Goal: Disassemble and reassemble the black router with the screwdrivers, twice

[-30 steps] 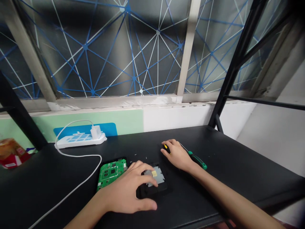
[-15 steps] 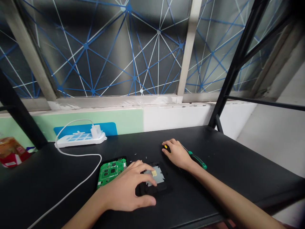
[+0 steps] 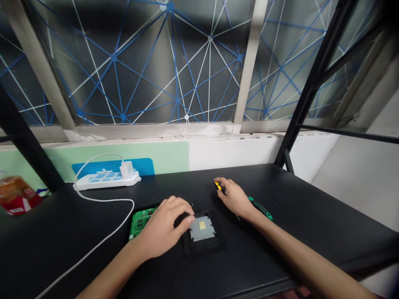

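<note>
While the right hand (image 3: pixel 235 198) grips a black-and-yellow handle (image 3: pixel 219 187), the left hand (image 3: pixel 166 228) is at the grey plate (image 3: pixel 202 233), thumb and forefinger nearly meeting, any pinch impossible to tell! Left of that, the green circuit board (image 3: pixel 139 222) lies partly hidden.

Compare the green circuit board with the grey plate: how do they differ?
The circuit board is green, the plate grey. The circuit board carries dark chips; the plate bears one pale yellow square. The left hand hides much of the circuit board; the plate shows almost whole. Both lie flat.
</note>
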Demonstrator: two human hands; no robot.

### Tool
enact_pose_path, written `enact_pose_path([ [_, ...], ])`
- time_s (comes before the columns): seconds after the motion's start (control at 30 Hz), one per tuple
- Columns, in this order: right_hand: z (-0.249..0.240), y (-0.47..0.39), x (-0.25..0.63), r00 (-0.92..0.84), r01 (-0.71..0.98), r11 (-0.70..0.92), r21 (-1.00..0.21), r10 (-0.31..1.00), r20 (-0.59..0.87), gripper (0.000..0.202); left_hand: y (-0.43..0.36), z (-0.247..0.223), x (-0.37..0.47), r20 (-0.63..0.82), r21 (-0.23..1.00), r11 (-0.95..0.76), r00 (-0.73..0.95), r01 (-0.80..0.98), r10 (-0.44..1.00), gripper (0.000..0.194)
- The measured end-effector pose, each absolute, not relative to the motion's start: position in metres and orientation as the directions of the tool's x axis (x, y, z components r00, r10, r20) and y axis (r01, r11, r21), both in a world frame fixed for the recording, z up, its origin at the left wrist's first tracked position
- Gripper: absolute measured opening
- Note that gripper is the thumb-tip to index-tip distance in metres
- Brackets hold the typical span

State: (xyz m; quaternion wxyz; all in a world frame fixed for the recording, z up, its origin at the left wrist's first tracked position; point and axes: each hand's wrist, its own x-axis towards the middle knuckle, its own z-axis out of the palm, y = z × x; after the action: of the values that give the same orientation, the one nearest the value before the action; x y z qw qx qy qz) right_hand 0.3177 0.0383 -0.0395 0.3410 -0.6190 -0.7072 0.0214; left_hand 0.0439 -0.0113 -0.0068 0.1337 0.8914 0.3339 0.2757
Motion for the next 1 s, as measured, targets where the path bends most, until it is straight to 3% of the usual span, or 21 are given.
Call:
enact_pose_path([
  [0.23,-0.019,0.024,0.307,0.173,0.689,0.376,-0.619,0.745,0.644,0.058,0.012,-0.006,0.028,0.507,0.438,-0.638,0.412,0.633,0.757,0.025],
  [0.37,-0.024,0.015,0.294,0.212,0.439,0.531,-0.725,0.723,0.658,0.049,0.023,-0.009,0.017,0.510,0.408,-0.589,0.361,0.697,0.781,0.023],
  [0.47,-0.030,0.011,0.284,0.152,0.354,0.552,-0.755,0.763,0.629,0.043,0.026,-0.011,0.014,0.499,0.345,-0.577,0.376,0.740,0.781,0.022],
  [0.67,-0.034,0.005,0.272,0.065,0.340,0.538,-0.772,0.805,0.590,0.039,0.027,-0.011,0.013,0.465,0.241,-0.571,0.423,0.784,0.777,0.020],
  [1.0,-0.041,0.007,0.267,0.003,0.390,0.484,-0.783,0.850,0.527,0.037,0.024,-0.010,0.015,0.447,0.191,-0.572,0.449,0.798,0.774,0.015],
])
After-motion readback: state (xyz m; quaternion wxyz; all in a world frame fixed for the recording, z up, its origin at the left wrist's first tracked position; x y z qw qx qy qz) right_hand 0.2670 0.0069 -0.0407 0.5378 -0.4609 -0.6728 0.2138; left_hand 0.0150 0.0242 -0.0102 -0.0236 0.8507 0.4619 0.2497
